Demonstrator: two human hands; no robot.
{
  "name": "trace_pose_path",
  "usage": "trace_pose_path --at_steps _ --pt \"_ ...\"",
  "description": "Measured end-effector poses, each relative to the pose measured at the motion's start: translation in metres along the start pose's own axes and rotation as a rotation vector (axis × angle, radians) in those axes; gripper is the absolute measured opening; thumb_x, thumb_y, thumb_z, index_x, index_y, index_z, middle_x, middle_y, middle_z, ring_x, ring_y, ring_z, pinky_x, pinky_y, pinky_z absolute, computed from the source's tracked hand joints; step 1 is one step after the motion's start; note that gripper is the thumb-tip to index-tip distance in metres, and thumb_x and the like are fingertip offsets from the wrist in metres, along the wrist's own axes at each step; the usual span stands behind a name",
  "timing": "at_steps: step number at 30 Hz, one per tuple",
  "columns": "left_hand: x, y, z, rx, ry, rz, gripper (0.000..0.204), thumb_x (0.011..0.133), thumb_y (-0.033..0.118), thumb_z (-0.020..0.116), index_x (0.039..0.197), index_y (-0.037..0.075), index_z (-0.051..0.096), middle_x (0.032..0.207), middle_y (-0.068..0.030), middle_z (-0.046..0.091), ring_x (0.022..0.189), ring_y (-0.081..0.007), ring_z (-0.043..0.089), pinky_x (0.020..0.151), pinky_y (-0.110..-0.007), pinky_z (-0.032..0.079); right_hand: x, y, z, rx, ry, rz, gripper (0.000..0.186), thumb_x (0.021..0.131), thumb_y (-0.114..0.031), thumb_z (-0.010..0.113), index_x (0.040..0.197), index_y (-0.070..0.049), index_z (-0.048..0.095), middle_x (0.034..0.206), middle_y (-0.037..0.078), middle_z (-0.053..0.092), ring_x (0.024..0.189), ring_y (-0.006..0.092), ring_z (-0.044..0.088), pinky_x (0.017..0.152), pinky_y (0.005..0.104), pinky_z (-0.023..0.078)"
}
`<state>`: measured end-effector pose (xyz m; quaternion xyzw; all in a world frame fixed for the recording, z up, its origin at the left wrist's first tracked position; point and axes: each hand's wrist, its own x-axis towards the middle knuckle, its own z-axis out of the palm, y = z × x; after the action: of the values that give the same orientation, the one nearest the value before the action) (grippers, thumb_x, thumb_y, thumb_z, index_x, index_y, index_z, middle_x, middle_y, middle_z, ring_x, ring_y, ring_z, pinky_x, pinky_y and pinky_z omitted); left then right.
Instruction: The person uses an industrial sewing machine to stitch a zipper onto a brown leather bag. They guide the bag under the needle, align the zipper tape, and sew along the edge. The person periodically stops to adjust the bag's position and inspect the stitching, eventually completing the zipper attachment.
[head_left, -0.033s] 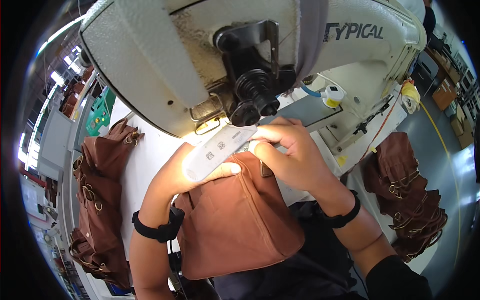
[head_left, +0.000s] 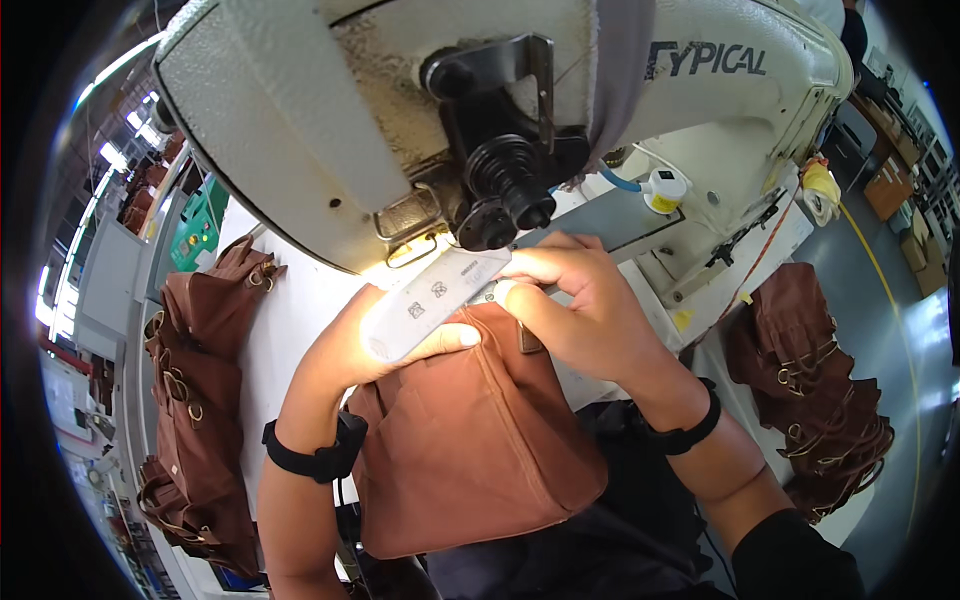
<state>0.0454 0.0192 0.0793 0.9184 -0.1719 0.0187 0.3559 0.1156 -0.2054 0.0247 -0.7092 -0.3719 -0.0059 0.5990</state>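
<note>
A brown fabric bag (head_left: 465, 450) hangs in front of me, its upper edge up at the head of a sewing machine (head_left: 290, 130). My left hand (head_left: 430, 345) grips that edge, thumb flat on the front panel and the other fingers out of sight behind a white rounded plate (head_left: 425, 305). To the right, my right hand (head_left: 570, 300) pinches the bag's top edge between bent thumb and fingers, just beside a small dark-edged tab (head_left: 530, 340). The needle area is hidden by the plate and the machine's black parts. A lamp lights the spot brightly.
Brown bags with metal rings (head_left: 195, 390) lie piled on the left of the white table (head_left: 280, 340). A second pile of brown bags (head_left: 805, 390) rests at the right. Behind my right hand stands a small white bottle (head_left: 664, 188) on the machine bed.
</note>
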Motion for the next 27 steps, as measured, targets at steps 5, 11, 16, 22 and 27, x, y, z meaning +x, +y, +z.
trace_pose_path --at_steps 5,11,16,22,27 --pt "0.002 -0.001 -0.002 0.019 -0.036 -0.032 0.059 0.085 0.031 0.088 0.132 0.003 0.065 0.123 -0.0112 0.07 0.109 -0.0235 0.065 0.097 -0.038 0.052 -0.003 0.0 -0.006 0.012 -0.018 -0.069 0.022 0.091 -0.017 0.066 0.109 -0.008 0.075 0.077 -0.003 0.071 0.085 0.0167 0.063 0.098 0.0363 0.035" --pt "0.003 -0.004 -0.004 0.017 -0.054 -0.029 0.066 0.083 0.034 0.089 0.135 0.003 0.063 0.127 -0.0115 0.068 0.115 -0.0245 0.063 0.102 -0.038 0.049 -0.005 -0.007 0.009 -0.3 0.109 -0.134 0.022 0.087 -0.016 0.075 0.108 -0.011 0.072 0.075 -0.004 0.072 0.094 0.0189 0.061 0.099 0.0383 0.037" --pt "0.006 -0.017 0.003 -0.151 -0.038 0.005 0.074 0.08 0.036 0.091 0.139 0.003 0.06 0.13 -0.012 0.067 0.118 -0.0248 0.062 0.104 -0.038 0.049 -0.001 -0.008 0.007 -0.355 0.057 -0.066 0.018 0.087 -0.014 0.075 0.104 -0.011 0.071 0.079 -0.003 0.075 0.095 0.0201 0.061 0.099 0.0389 0.038" --pt "0.007 -0.03 0.004 -0.063 0.016 0.068 0.084 0.076 0.046 0.092 0.143 0.004 0.062 0.118 -0.0132 0.07 0.108 -0.0232 0.066 0.094 -0.035 0.052 0.002 -0.01 0.009 -0.299 0.083 -0.058 0.014 0.087 -0.013 0.073 0.101 -0.01 0.071 0.075 -0.003 0.074 0.094 0.0195 0.062 0.1 0.0379 0.037" --pt "0.011 -0.024 -0.002 0.032 0.053 0.143 0.082 0.075 0.047 0.091 0.139 0.004 0.065 0.093 -0.0088 0.074 0.082 -0.019 0.069 0.078 -0.033 0.055 0.006 -0.005 0.008 -0.218 0.051 -0.013 0.012 0.088 -0.012 0.073 0.099 -0.009 0.071 0.07 -0.003 0.07 0.091 0.0194 0.062 0.1 0.0383 0.037"
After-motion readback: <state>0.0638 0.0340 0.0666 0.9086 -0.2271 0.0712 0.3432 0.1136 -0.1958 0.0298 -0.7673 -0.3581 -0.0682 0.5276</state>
